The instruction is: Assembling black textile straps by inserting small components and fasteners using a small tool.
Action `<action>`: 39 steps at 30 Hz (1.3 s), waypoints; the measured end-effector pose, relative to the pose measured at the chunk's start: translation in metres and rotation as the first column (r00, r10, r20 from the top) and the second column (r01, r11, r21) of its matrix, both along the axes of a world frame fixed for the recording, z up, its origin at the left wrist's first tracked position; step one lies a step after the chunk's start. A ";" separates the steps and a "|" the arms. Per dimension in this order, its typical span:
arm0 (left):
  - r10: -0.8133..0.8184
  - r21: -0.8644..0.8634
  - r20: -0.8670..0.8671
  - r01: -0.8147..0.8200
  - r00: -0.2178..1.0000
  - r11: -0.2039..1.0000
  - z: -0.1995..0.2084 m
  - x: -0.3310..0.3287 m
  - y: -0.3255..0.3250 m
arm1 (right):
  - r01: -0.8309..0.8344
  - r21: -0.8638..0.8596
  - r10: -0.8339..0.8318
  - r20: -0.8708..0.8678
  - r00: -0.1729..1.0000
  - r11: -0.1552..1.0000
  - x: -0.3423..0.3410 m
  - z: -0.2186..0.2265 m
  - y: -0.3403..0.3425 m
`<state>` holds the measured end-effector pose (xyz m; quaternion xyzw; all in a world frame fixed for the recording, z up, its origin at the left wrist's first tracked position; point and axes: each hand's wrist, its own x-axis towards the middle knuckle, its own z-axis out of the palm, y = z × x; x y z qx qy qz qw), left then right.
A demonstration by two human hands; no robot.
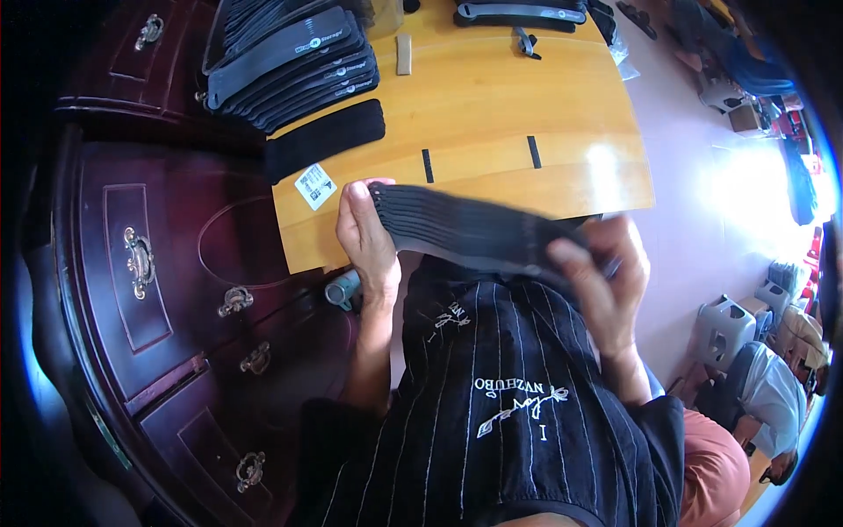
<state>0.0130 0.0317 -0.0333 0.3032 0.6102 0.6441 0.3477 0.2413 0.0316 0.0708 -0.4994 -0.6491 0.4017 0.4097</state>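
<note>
Both my hands hold one stack of black flat straps [470, 230] just above the near edge of a wooden table [492, 105]. My left hand [364, 241] grips the stack's left end, thumb on top. My right hand [601, 277] grips its right end, slightly blurred. The stack lies level between them, in front of my black pinstriped shirt [492, 395].
A fanned pile of black straps [290, 61] and a black fabric strip [325, 140] lie at the table's far left, with a white label [315, 186] nearby. Two short black marks [534, 151] sit mid-table. A dark red dresser [167, 290] stands at left. Another person [768, 386] sits at lower right.
</note>
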 end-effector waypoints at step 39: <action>-0.234 -0.021 -0.070 0.233 0.970 0.972 0.073 0.007 0.001 | -0.091 -0.591 -0.219 -0.432 0.875 0.802 0.025 -0.086 0.031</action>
